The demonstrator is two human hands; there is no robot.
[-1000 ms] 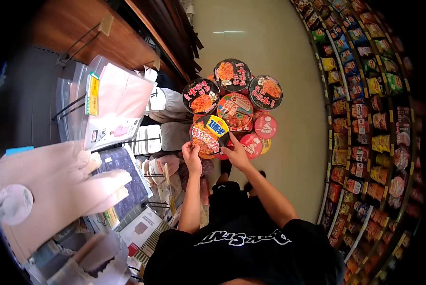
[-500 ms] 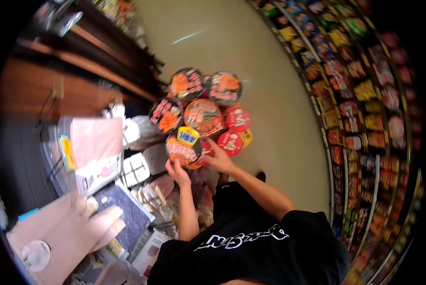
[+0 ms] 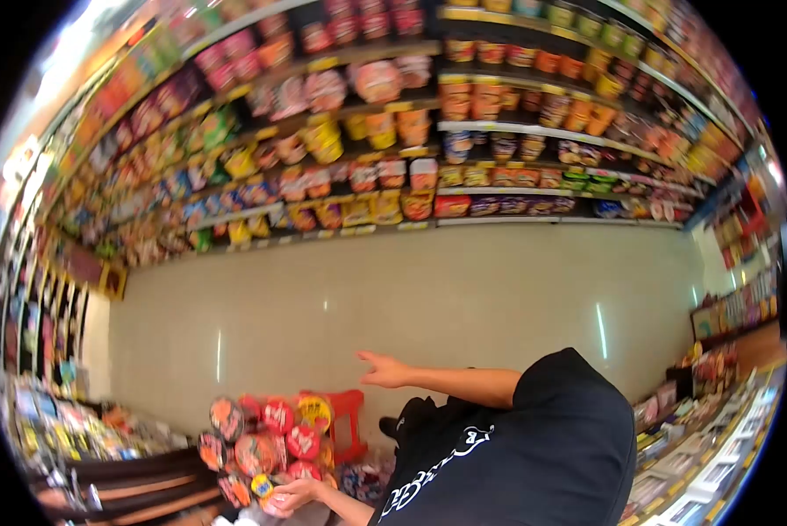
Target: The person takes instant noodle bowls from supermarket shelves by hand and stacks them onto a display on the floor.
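A cluster of round noodle bowls and cups stands at the lower left, with black-lidded bowls [image 3: 227,419], an orange-red bowl [image 3: 256,455] in the middle and red-lidded cups [image 3: 304,441] on the right. My left hand [image 3: 296,496] is at the near edge of the cluster, beside a bowl with a yellow and blue label [image 3: 262,486]; its fingers are too small and blurred to read. My right hand [image 3: 383,369] is held out over the floor, its fingers stretched and holding nothing. A red stool [image 3: 349,427] shows beside the cups.
Long shelves [image 3: 323,232] of packaged snacks and cup noodles run across the far side. The pale floor [image 3: 411,289] lies between them and me. More goods stand on racks [image 3: 709,473] at the lower right and along the left edge.
The view has swung round to the snack shelves, and the noodle cluster now sits lower left. My right hand has left the cluster and reaches out over the floor.
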